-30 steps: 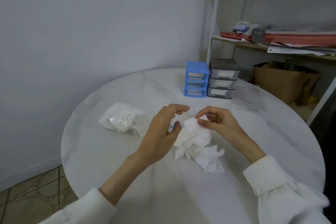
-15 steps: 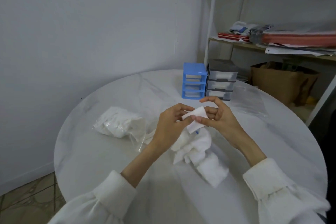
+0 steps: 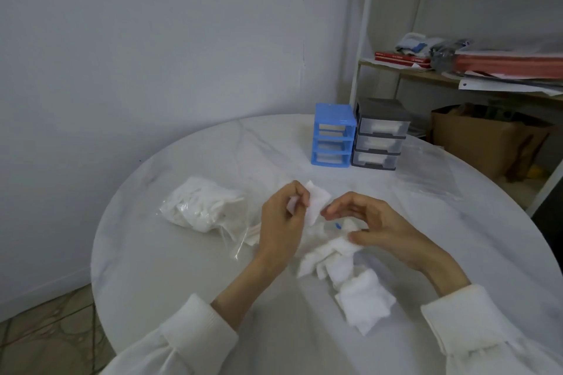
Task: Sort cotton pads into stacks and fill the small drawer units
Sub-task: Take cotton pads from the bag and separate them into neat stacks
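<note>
My left hand pinches a square white cotton pad just above the table. My right hand hovers beside it over a loose heap of cotton pads, fingers curved and apart from the held pad; its thumb touches the top of the heap. A small pile of pads lies nearer to me. A clear plastic bag of pads lies to the left. At the table's far side stand a blue drawer unit and a grey drawer unit, side by side, drawers closed with white pads showing inside.
The round white marble table stands against a pale wall. An empty clear plastic bag lies right of the grey unit. Behind are a white metal shelf with books and papers and a cardboard box on the floor.
The right hand has let go of the pad and dropped toward the heap. The left hand now holds the pad alone and has lifted it slightly to the left.
</note>
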Tool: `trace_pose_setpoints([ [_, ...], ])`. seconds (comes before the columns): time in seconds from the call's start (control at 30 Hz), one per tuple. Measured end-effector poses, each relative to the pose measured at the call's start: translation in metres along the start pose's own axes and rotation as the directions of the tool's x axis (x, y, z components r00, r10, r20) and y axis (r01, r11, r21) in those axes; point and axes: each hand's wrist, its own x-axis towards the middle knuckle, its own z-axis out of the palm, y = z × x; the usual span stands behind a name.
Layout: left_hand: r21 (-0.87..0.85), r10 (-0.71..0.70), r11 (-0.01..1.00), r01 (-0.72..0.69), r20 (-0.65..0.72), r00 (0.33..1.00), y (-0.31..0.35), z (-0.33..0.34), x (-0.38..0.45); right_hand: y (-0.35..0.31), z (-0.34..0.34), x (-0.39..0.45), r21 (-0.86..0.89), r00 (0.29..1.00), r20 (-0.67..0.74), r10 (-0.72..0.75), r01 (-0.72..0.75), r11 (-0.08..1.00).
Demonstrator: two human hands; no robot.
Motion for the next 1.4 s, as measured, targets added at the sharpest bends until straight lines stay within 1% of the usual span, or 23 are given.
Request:
trace_pose_setpoints([
  [0.07, -0.02, 0.034, 0.999, -0.034, 0.007, 0.999, 0.002, 0.003, -0.004, -0.001, -0.003, -0.001, -0.004, 1.0, 0.018, -0.001, 0.001, 1.0],
  [0.13, -0.016, 0.033, 0.999, -0.033, 0.017, 0.999, 0.001, 0.003, -0.006, 0.0, -0.005, -0.001, 0.009, 1.0, -0.003, 0.006, -0.006, 1.0],
  [0.27, 0.002, 0.036, 0.999, -0.036, 0.044, 0.998, 0.002, 0.003, -0.008, 0.004, -0.001, 0.0, 0.105, 0.993, -0.114, 0.027, -0.015, 0.994],
  [0.37, 0.022, 0.037, 0.999, -0.039, 0.061, 0.997, 0.001, 0.003, -0.009, 0.005, 0.005, 0.002, 0.177, 0.983, -0.182, 0.017, 0.016, 0.984],
  [0.5, 0.024, -0.02, 1.0, 0.018, 0.09, 0.996, 0.001, 0.005, -0.012, 0.004, 0.008, 0.005, 0.32, 0.968, -0.252, 0.018, 0.066, 0.945],
  [0.57, -0.006, -0.067, 0.998, 0.068, 0.112, 0.991, 0.004, 0.006, -0.014, 0.004, 0.008, 0.006, 0.353, 0.967, -0.254, 0.012, 0.081, 0.932],
  [0.7, -0.047, -0.147, 0.986, 0.159, 0.203, 0.968, 0.007, 0.008, -0.018, 0.003, 0.005, 0.005, 0.397, 0.96, -0.28, -0.006, 0.121, 0.91],
  [0.8, -0.042, -0.167, 0.982, 0.186, 0.287, 0.943, 0.009, 0.011, -0.021, -0.001, 0.003, 0.004, 0.411, 0.944, -0.33, 0.001, 0.143, 0.9],
  [0.9, -0.046, -0.156, 0.983, 0.179, 0.314, 0.937, 0.008, 0.013, -0.022, -0.003, 0.003, 0.003, 0.412, 0.933, -0.36, 0.01, 0.149, 0.899],
  [1.03, -0.173, -0.143, 0.962, 0.209, 0.331, 0.933, 0.006, 0.012, -0.021, -0.004, 0.004, 0.003, 0.389, 0.929, -0.371, 0.003, 0.153, 0.908],
  [1.07, -0.188, -0.139, 0.96, 0.209, 0.331, 0.933, 0.006, 0.012, -0.021, -0.004, 0.005, 0.003, 0.382, 0.929, -0.371, 0.0, 0.152, 0.912],
  [1.2, -0.136, -0.124, 0.976, 0.173, 0.305, 0.944, 0.003, 0.011, -0.019, -0.004, 0.006, 0.004, 0.368, 0.924, -0.383, -0.001, 0.153, 0.917],
  [1.3, -0.17, -0.083, 0.976, 0.139, 0.298, 0.951, 0.004, 0.01, -0.019, -0.003, 0.006, 0.004, 0.37, 0.915, -0.404, -0.014, 0.178, 0.912],
  [1.4, -0.211, -0.112, 0.962, 0.172, 0.27, 0.956, 0.006, 0.011, -0.019, -0.003, 0.006, 0.003, 0.355, 0.906, -0.424, -0.022, 0.188, 0.916],
])
